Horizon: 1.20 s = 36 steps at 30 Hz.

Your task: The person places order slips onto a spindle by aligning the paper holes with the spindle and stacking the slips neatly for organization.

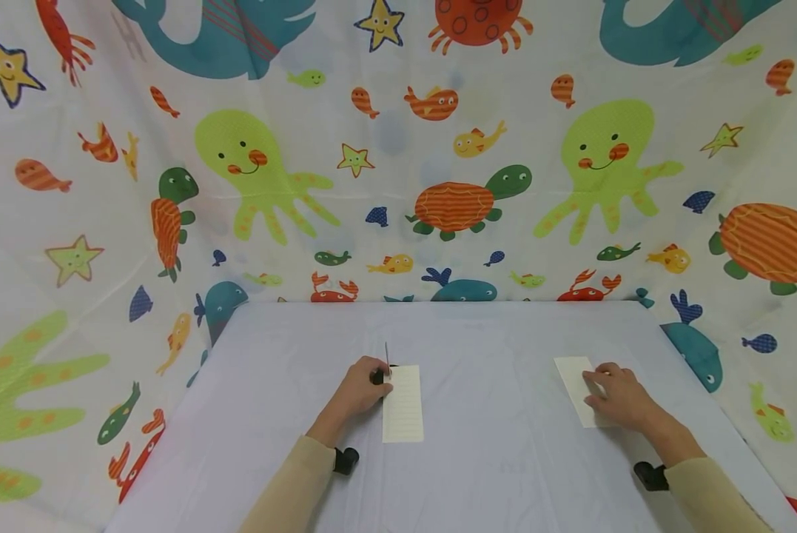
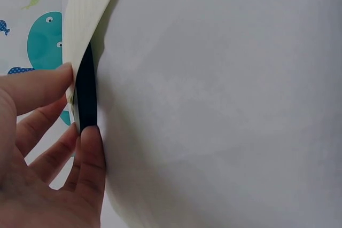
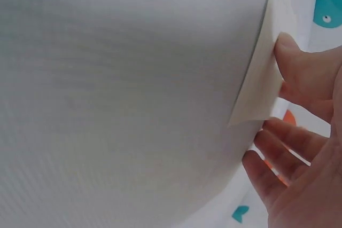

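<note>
In the head view a cream lined slip of paper (image 1: 403,407) lies left of centre on the white table. My left hand (image 1: 365,385) pinches its upper left edge, thumb on top. A flat dark strip (image 2: 87,94) shows beneath the paper in the left wrist view, with fingertips at its lower end. A thin dark upright line (image 1: 387,354) rises beside the left fingertips; its kind cannot be made out. To the right lies a second cream slip of paper (image 1: 571,377). My right hand (image 1: 618,397) rests on it, thumb and index fingertip apart on its surface.
The table (image 1: 491,474) has a white cloth cover. Behind and at both sides hangs a white curtain (image 1: 398,159) printed with sea animals. A black wrist mount (image 1: 346,460) sits on the left wrist and another black mount (image 1: 650,476) on the right.
</note>
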{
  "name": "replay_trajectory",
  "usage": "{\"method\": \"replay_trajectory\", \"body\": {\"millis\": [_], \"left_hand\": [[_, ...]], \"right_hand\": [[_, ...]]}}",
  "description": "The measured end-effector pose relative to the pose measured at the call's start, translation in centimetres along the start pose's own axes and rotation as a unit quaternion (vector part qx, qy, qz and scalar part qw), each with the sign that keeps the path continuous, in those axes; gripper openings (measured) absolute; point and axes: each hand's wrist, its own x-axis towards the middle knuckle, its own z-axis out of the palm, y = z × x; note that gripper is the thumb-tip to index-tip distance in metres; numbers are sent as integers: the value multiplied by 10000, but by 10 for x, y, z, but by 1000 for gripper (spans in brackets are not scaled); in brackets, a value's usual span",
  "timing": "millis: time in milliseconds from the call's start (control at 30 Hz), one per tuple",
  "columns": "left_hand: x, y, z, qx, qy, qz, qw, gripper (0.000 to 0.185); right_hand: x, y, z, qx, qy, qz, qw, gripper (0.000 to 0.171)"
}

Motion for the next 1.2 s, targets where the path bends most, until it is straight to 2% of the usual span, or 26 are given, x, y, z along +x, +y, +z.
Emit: {"method": "replay_trajectory", "body": {"millis": [400, 567, 700, 800, 967, 1133, 1200], "left_hand": [[-1, 0, 1, 11, 5, 14, 10000, 19], [-2, 1, -1, -19, 10, 22, 10000, 18], [-1, 1, -1, 19, 7, 89, 10000, 19], [-2, 0, -1, 2, 2, 72, 10000, 19], [-1, -1, -1, -30, -11, 130, 9999, 19], [-1, -2, -2, -58, -10, 145, 9999, 18], [-2, -2, -2, -62, -11, 114, 9999, 18]], "right_hand": [[-4, -7, 1, 286, 127, 357, 9989, 45], [-6, -12, 0, 183, 268, 441, 9985, 40], [-7, -15, -1, 161, 167, 482, 9986, 41], [-7, -16, -1, 477, -72, 674, 9966, 46], [-6, -18, -3, 1055, -421, 1076, 9877, 58], [-6, -19, -7, 1522, -474, 1218, 9797, 61], [-6, -20, -8, 1837, -415, 1372, 9725, 63]]}}
